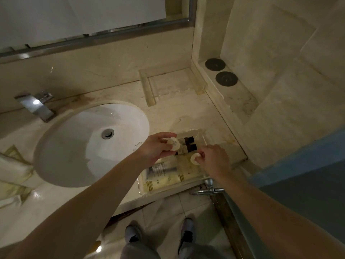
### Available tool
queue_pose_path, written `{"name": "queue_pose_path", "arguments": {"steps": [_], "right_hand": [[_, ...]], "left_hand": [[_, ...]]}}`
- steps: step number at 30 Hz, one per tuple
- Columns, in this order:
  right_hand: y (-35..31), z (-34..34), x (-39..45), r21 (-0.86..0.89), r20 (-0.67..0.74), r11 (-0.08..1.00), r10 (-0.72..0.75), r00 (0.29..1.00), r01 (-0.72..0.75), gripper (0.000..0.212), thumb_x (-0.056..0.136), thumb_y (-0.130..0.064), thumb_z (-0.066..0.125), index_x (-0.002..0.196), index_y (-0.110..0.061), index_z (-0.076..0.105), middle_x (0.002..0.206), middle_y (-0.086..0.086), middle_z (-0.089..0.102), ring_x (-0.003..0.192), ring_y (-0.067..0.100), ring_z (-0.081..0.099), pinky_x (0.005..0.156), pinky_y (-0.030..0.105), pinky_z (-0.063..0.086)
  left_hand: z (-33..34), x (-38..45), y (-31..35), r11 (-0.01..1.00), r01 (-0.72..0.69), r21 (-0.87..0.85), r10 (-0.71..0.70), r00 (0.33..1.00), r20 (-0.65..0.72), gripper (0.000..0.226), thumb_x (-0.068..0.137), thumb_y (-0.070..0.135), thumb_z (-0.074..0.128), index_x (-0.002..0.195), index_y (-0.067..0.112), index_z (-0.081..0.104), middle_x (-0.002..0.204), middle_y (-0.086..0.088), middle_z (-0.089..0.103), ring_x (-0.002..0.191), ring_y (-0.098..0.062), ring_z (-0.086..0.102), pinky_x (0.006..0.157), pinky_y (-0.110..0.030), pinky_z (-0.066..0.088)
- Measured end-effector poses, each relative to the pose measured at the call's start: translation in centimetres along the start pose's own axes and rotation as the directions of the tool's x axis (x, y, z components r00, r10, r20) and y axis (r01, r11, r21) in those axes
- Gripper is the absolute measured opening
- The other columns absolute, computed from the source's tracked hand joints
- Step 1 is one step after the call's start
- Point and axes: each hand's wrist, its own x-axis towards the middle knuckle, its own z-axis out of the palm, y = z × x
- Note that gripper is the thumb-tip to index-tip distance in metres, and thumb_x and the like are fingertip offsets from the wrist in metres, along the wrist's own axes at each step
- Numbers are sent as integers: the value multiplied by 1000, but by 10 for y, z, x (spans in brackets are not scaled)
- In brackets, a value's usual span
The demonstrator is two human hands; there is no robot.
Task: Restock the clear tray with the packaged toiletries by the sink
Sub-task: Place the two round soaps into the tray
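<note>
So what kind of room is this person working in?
Most likely a hotel bathroom: a white sink with a metal tap set in a marble counter, and a clear tray of small packaged toiletries beside it.

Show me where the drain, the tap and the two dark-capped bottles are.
drain (107, 133): head view, its metal centre.
tap (35, 105): head view, top of its spout.
dark-capped bottles (186, 144): head view, where the two bottles meet.
</note>
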Motion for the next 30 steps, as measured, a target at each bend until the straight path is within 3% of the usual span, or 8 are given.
{"name": "queue_pose_path", "arguments": {"steps": [6, 10, 12, 14, 18, 24, 27, 30], "right_hand": [[6, 3, -4, -10, -41, 999, 45, 998, -46, 35, 88, -36, 61, 117, -17, 60, 116, 4, 49, 104, 19, 50, 74, 30, 50], [-1, -17, 3, 353, -113, 935, 27, 993, 14, 24, 92, -23, 57, 114, -16, 60, 106, 1, 59, 85, 13, 59, 70, 25, 50], [-10, -35, 10, 579, 26, 816, -2, 1000, -14, 21, 95, -20, 53, 113, -15, 62, 97, -2, 63, 81, 10, 60, 70, 23, 50], [-18, -51, 16, 689, 229, 712, -37, 973, -136, 22, 96, -20, 52, 114, -16, 62, 89, -2, 64, 72, 9, 60, 60, 20, 48], [-16, -64, 21, 594, 377, 789, -102, 921, -155, 23, 93, -15, 57, 115, -14, 63, 85, -5, 60, 66, 7, 58, 53, 15, 44], [7, -61, 19, 548, 403, 820, -88, 911, -163, 25, 87, -14, 65, 111, -10, 67, 103, 3, 68, 96, 16, 62, 82, 27, 49], [15, -54, 13, 426, 418, 897, -81, 905, -117, 24, 84, -17, 69, 108, -11, 69, 105, 4, 69, 98, 17, 62, 87, 32, 49], [17, -42, 7, 353, 430, 932, -79, 899, -87, 24, 82, -19, 71, 106, -17, 71, 105, 0, 68, 97, 14, 62, 88, 31, 51]], "left_hand": [[10, 3, -3, 994, 5, 112, -14, 997, 82, 39, 84, -17, 55, 113, 8, 62, 109, -15, 57, 102, -28, 63, 81, -36, 59], [17, 6, -3, 991, 8, 136, -24, 993, 115, 47, 82, -16, 59, 120, 8, 50, 111, -19, 54, 100, -33, 62, 79, -40, 59], [23, 8, -2, 986, 11, 168, -35, 989, 142, 48, 81, -14, 62, 120, 10, 47, 114, -20, 54, 99, -30, 63, 80, -40, 59], [29, 9, -1, 979, -1, 203, -36, 983, 179, 50, 81, -12, 64, 121, 11, 45, 115, -19, 54, 97, -28, 64, 82, -39, 59], [42, 11, 1, 972, -23, 234, -35, 970, 241, 58, 80, -10, 67, 128, 9, 41, 121, -22, 52, 102, -30, 63, 84, -38, 59], [50, 13, -1, 960, 78, 271, -162, 938, 305, 67, 82, -12, 63, 135, 16, 33, 125, -18, 50, 96, -36, 65, 82, -41, 59], [41, 11, 1, 918, 107, 382, -210, 948, 239, 60, 84, -5, 64, 133, 17, 37, 127, -19, 51, 86, -31, 66, 74, -37, 60], [21, 15, 6, 943, 141, 301, -183, 976, 116, 51, 83, 0, 66, 129, 12, 46, 120, -18, 55, 81, -27, 64, 71, -34, 58]]}}
